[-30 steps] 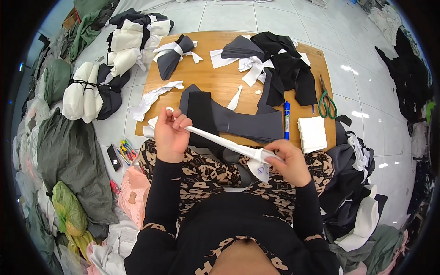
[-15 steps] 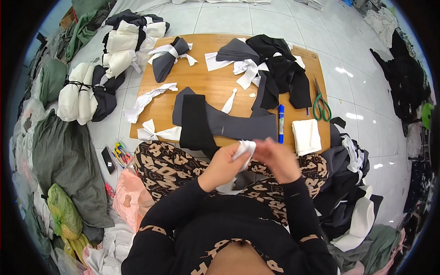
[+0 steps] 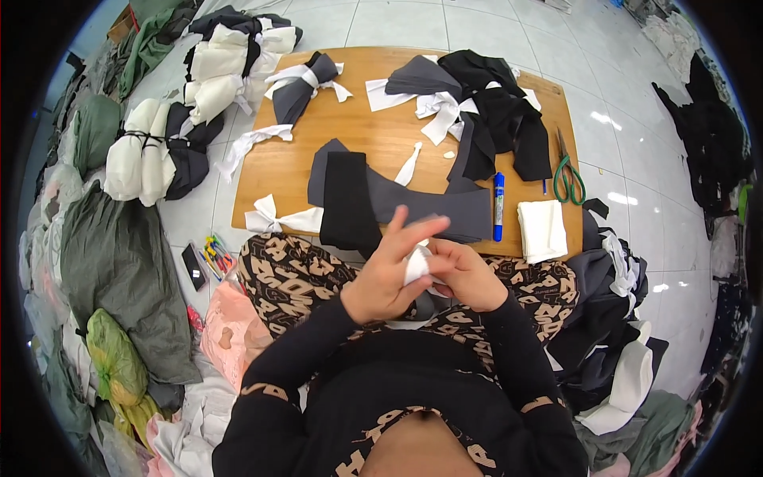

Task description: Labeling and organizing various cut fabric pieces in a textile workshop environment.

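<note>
A white cloth strip [image 3: 416,265] is bunched between my hands over my lap. My left hand [image 3: 383,274] has its fingers stretched apart, with the thumb and palm against the strip. My right hand [image 3: 470,277] is closed on the strip's other side, pinching it; part of the cloth is hidden behind the fingers. Just beyond lie a black fabric piece [image 3: 346,203] and a stack of dark grey cut pieces [image 3: 437,208] on the low wooden table [image 3: 262,171]. A knotted white strip [image 3: 286,219] rests at the near left edge.
Green-handled scissors [image 3: 568,179], a blue marker [image 3: 498,208] and a folded white cloth [image 3: 542,230] are at the table's right. A tied grey bundle [image 3: 292,99] and black pieces [image 3: 509,119] lie farther back. White rolled bundles [image 3: 139,155] and bags [image 3: 119,278] crowd the left floor.
My right hand has come in to the white strip and pinches it. The fingers of my left hand have spread and lifted. The view has shifted slightly.
</note>
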`<state>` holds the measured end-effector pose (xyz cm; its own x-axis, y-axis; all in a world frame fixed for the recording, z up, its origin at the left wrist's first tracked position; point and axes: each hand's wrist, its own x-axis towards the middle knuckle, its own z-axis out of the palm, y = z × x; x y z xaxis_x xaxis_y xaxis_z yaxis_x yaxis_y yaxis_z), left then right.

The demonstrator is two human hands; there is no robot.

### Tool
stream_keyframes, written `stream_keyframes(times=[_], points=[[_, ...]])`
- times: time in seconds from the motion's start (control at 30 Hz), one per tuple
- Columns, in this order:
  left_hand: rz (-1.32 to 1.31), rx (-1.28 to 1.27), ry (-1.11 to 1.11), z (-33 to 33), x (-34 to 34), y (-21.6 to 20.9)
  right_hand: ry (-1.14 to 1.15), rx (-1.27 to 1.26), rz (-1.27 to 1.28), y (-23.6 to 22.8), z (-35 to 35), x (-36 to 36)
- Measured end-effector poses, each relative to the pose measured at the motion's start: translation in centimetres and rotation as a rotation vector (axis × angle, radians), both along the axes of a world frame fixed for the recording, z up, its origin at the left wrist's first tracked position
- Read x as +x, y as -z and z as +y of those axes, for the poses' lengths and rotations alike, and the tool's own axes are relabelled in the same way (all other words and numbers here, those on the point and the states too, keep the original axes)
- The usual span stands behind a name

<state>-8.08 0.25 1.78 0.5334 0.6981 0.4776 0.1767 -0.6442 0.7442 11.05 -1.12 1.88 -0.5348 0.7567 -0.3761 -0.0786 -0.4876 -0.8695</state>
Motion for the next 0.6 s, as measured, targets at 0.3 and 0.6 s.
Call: stream_keyframes(times=[0.3, 0.6], points=[[0.277, 0.35, -0.142, 1.6, -1.5, -2.4, -0.378, 0.126, -0.207, -0.3, -1.3, -0.6], [-0.36, -0.595, -0.156, -2.6, 1.3, 1.8, 0.281, 0.293, -0.048, 2.2, -2.1, -3.2]])
